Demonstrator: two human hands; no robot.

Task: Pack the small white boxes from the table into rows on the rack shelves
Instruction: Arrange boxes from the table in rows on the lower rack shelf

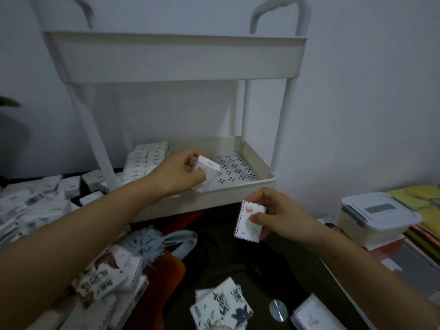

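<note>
While the left grip (181,172) hung over the lower shelf (250,186) of the white rack (284,115), it was closed on a small white box (208,173), thumb and fingers curled round its near end, the box tilted, not yet set down. Packed rows (146,158) sat at the shelf's back left, touching each other; the perforated floor showed to their right. The right grip (281,215) was closed on a second box (248,222), thumb on the printed front face, fingers behind, held just in front of the shelf's front rim over the dark tabletop (226,253). A loose pile (35,203) of more boxes lay on the tabletop to the left, beside the rack's leg. A lidded plastic container (376,215) stood well off to the right.

Judgement: the boxes looked like thin card and light, one hand each was plenty. Walls probably dent if squeezed hard, so a light pinch suits. Best hold seemed across two opposite faces near one end, leaving the far end free to slide against the packed rows. Faces looked smooth, so some slip was possible. Upper shelf (176,58) contents not visible from where I stood.
</note>
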